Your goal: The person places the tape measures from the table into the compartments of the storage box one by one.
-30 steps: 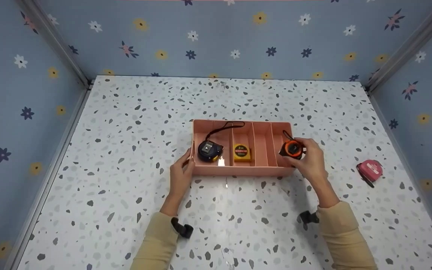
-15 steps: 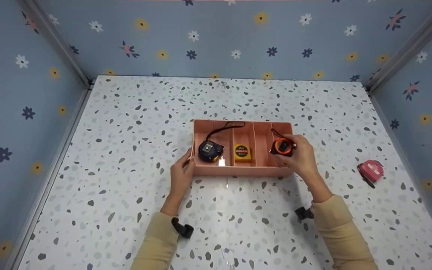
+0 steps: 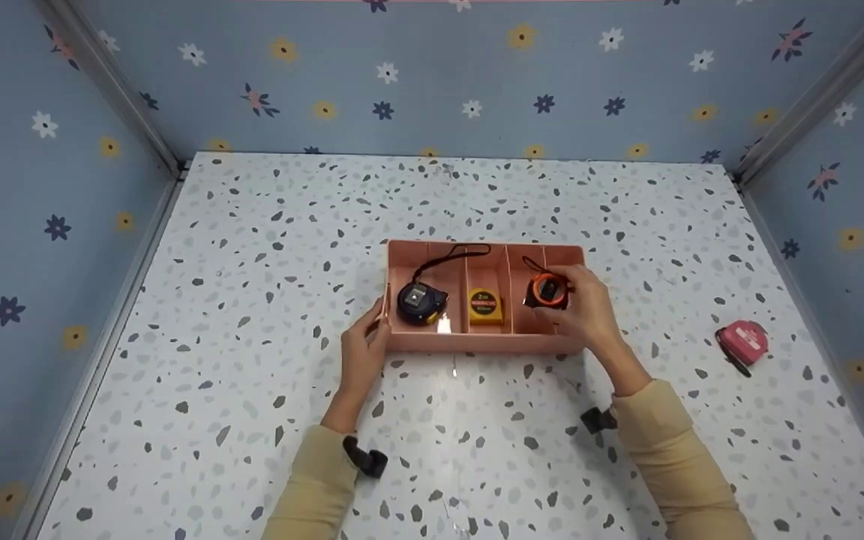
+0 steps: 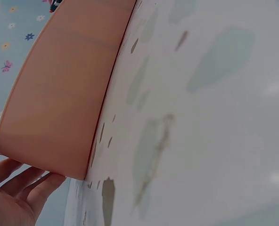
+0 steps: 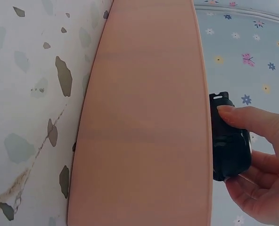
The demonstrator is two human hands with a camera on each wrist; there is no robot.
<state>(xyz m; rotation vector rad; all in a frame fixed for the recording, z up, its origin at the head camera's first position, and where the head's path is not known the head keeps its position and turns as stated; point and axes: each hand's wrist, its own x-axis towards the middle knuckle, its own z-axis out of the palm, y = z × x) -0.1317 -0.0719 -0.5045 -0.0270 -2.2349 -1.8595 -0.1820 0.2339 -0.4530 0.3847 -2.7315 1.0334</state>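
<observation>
The orange tape measure (image 3: 548,290) moved leftward, pinched in the right hand (image 3: 588,309).

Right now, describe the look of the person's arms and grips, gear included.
The left sleeve and right sleeve are plain tan, creased, without visible markings. A black left wrist camera and a black right wrist camera sit where the sleeves end. The left grip and right grip are bare, with no gloves; no cables show.
</observation>
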